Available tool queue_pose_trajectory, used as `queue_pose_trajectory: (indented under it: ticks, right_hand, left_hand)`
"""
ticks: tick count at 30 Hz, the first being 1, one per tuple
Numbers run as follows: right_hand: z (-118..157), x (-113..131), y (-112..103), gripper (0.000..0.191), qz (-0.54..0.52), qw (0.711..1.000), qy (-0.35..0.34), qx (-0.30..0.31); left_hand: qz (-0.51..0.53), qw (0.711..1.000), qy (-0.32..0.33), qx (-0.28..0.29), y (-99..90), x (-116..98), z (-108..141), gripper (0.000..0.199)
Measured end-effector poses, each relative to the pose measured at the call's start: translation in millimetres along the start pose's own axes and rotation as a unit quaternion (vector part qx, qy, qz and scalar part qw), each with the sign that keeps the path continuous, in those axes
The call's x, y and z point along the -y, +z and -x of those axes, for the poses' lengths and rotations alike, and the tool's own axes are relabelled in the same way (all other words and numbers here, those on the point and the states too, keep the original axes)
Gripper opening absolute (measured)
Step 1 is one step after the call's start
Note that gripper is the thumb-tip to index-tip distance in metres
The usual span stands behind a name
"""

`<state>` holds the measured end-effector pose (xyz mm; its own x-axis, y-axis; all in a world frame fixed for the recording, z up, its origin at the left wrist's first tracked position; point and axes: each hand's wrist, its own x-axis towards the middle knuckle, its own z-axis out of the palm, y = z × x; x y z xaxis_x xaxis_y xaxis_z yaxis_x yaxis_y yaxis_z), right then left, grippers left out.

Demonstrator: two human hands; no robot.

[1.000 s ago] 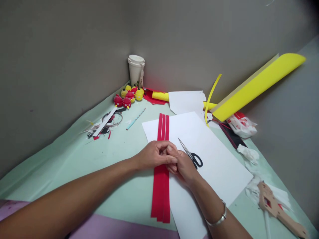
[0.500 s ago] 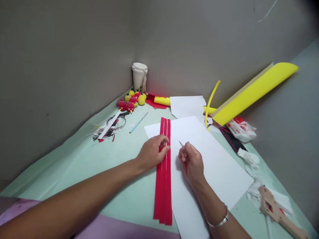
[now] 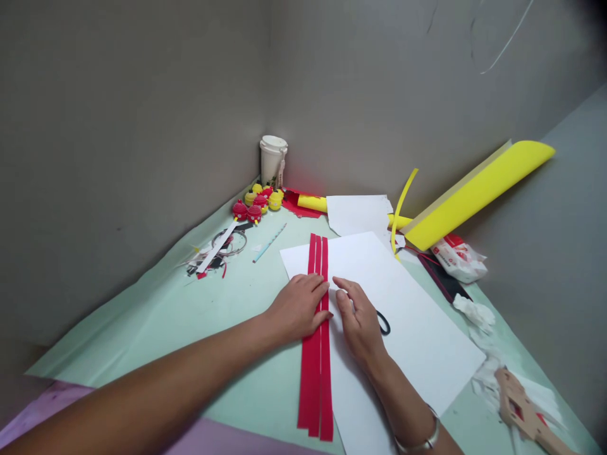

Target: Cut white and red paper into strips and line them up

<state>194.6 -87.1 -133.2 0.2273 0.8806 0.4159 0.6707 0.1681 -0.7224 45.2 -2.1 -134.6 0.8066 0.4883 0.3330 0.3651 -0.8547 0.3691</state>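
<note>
Several red strips [image 3: 310, 379] lie side by side, lengthwise, over the left edge of a large white sheet [image 3: 417, 341]. My left hand [image 3: 298, 306] rests across their middle, palm down, its fingers stretched out and its thumb apart. Just to the right, my right hand [image 3: 358, 319] hovers near the strip edge with thumb and forefinger parted; its other fingers are mostly hidden. A black loop [image 3: 385, 322], seemingly a scissors handle, shows beside the back of my right hand. The rest of that tool is out of sight behind the hand.
Red and yellow round ornaments [image 3: 253, 205] and a white lidded cup [image 3: 273, 158] stand at the back corner. A pencil [image 3: 269, 243] lies left of the sheet, near scraps [image 3: 215, 253]. Rightward are a yellow roll [image 3: 484, 196], a tissue pack [image 3: 459, 258] and a glue gun [image 3: 519, 404].
My right hand has opened from a fist that had a thin metal tip poking out, and the black loop has appeared. My left hand has flattened onto the strips. The view has shifted slightly.
</note>
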Motion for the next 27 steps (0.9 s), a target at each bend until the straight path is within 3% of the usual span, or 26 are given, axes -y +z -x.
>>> queue_pose_trajectory:
  ticks: [6,10,18,27]
  right_hand:
    - [-29.4,-1.1,-7.4,0.029,0.154,0.983,-0.090,0.045]
    - [-51.2,-14.4,2.8,0.029,0.224,0.962,-0.120,0.096]
    - [-43.8,-45.8,20.9,0.036,0.226,0.962,-0.129,0.080]
    - [-43.5,-50.9,21.7,0.036,0.217,0.963,-0.139,0.075]
  left_hand:
    - [-0.007,1.000,-0.006,0.022,0.3,-0.4,0.2,0.041]
    - [-0.005,0.999,-0.012,0.030,-1.3,-0.6,0.5,0.039]
    - [-0.031,0.998,-0.019,0.041,0.4,-1.5,1.9,0.044]
    - [-0.037,0.997,-0.020,0.060,1.6,-1.0,1.6,0.053]
